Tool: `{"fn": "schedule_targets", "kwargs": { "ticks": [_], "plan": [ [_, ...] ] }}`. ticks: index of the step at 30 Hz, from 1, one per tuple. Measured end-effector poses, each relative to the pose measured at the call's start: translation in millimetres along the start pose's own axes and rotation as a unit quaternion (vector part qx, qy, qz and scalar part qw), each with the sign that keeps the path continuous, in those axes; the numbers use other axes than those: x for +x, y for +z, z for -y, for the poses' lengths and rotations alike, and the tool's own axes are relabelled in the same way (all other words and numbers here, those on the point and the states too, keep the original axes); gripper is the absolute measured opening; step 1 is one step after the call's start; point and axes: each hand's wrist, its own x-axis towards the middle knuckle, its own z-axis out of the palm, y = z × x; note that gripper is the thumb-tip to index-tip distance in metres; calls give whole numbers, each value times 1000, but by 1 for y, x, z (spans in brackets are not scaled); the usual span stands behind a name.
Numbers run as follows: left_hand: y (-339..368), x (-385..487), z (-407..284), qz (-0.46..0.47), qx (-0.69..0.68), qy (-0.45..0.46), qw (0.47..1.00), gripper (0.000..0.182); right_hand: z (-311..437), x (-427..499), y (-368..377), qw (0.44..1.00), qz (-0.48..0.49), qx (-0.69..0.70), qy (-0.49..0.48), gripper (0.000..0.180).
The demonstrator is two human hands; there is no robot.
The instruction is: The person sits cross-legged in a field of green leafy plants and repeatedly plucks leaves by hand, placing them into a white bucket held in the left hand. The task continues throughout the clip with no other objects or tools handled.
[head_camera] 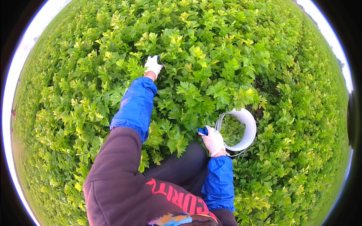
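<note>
My left hand (153,65), in a white glove with blue on the finger side, reaches forward among leafy green plants (192,93) that look like celery. Its fingertips are partly hidden by leaves, so I cannot tell whether it grips a stem. Close to my body, my right hand (212,139) wears a matching glove, its fingers curled, and what lies inside them cannot be made out. Just right of it a white plastic bucket (250,127) with a wire handle stands among the plants, green leaves (232,128) showing inside.
Dense foliage spreads on all sides to the field's edge. A darker gap between plants (267,84) runs ahead of the bucket on the right. My bent knee (183,161) in dark trousers presses near the leaves between my arms. Blue sleeve covers (135,104) are on both forearms.
</note>
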Motion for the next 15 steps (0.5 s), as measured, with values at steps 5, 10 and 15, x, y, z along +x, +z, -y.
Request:
{"fn": "schedule_targets", "kwargs": {
  "ticks": [5,10,15],
  "plan": [
    [11,0,16,-95,-105,42,989,32,7,5,-2,999,36,2,5,39],
    [10,-7,18,-45,-451,-106,885,13,4,6,3,999,32,-4,5,41],
    [-18,-21,0,112,-726,-236,636,17,4,5,4,999,42,-19,27,42]
  ]
}}
